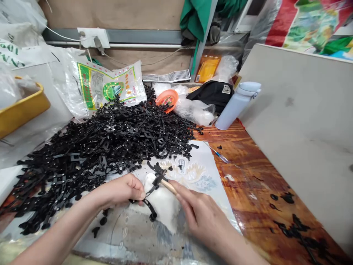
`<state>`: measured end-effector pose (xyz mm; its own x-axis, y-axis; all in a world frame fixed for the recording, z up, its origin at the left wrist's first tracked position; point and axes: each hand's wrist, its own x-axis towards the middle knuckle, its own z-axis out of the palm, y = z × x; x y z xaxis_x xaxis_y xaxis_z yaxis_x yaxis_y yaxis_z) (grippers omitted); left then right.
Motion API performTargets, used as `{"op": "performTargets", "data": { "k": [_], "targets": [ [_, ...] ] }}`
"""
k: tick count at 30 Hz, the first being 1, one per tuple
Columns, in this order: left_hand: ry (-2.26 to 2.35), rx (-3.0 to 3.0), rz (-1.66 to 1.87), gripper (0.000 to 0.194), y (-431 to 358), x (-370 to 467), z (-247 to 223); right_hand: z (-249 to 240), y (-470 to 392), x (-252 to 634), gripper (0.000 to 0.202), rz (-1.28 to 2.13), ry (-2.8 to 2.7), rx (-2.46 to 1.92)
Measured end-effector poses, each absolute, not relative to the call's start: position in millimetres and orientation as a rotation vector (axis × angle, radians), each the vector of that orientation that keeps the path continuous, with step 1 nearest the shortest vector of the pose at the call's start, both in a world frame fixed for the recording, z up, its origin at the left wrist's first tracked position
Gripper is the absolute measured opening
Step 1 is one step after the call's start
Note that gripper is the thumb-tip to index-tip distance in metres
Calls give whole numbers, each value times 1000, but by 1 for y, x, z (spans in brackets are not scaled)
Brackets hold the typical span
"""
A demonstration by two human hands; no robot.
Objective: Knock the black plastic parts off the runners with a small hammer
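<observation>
With left hand (127, 189) close up, grip clamped on black plastic jointed strip (150, 211), near heap of small black parts (110, 136). Over white lumpy pad (165, 208), holding wood-handled hammer (169, 187) in right hand (204, 215), grip closed round handle. Rightward, on glossy brown wooden worktop (234, 141): slim screwdriver (223, 158).

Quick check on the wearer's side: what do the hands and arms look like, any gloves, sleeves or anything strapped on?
Both the left hand and the right hand are bare, with no gloves. No sleeve shows on either forearm, and I see no watch, bracelet, ring, cable or marking.
</observation>
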<state>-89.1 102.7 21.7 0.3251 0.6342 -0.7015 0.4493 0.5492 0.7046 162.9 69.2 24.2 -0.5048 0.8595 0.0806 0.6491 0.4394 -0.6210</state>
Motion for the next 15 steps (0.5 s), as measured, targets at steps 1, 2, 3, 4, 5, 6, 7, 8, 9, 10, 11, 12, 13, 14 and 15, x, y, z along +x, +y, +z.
{"op": "performTargets", "data": {
  "k": [1, 2, 3, 4, 5, 6, 7, 8, 9, 10, 11, 12, 13, 14, 15],
  "targets": [
    [1300, 1049, 158, 25, 103, -89, 22, 25, 70, 163, 48, 758, -2325, -1290],
    [1296, 1038, 159, 24, 104, -89, 22, 26, 70, 164, 48, 754, -2312, -1276],
    [1292, 1028, 158, 24, 105, -89, 22, 28, 70, 164, 48, 743, -2280, -1247],
    [1288, 1019, 156, 23, 105, -89, 22, 30, 69, 164, 47, 722, -2241, -1213],
    [1285, 1011, 154, 23, 106, -88, 22, 30, 68, 164, 46, 702, -2217, -1190],
    [1284, 1004, 153, 22, 106, -88, 22, 30, 66, 164, 46, 687, -2219, -1184],
    [1286, 997, 150, 21, 107, -88, 22, 28, 65, 164, 47, 683, -2248, -1196],
    [1289, 991, 147, 21, 107, -88, 22, 26, 64, 163, 48, 688, -2294, -1220],
    [1291, 986, 145, 20, 108, -88, 21, 25, 64, 163, 48, 698, -2338, -1245],
    [1292, 981, 143, 19, 108, -87, 21, 23, 64, 163, 48, 711, -2356, -1259],
    [1290, 978, 140, 19, 109, -87, 21, 23, 64, 163, 48, 708, -2331, -1256],
    [1285, 975, 137, 18, 109, -87, 22, 23, 64, 163, 48, 702, -2285, -1241],
    [1279, 972, 134, 18, 110, -87, 22, 23, 64, 163, 48, 693, -2237, -1227],
    [1272, 969, 130, 17, 111, -88, 22, 23, 64, 162, 49, 675, -2204, -1219],
    [1267, 966, 125, 17, 111, -88, 22, 22, 63, 160, 49, 665, -2202, -1225]
  ]
}}
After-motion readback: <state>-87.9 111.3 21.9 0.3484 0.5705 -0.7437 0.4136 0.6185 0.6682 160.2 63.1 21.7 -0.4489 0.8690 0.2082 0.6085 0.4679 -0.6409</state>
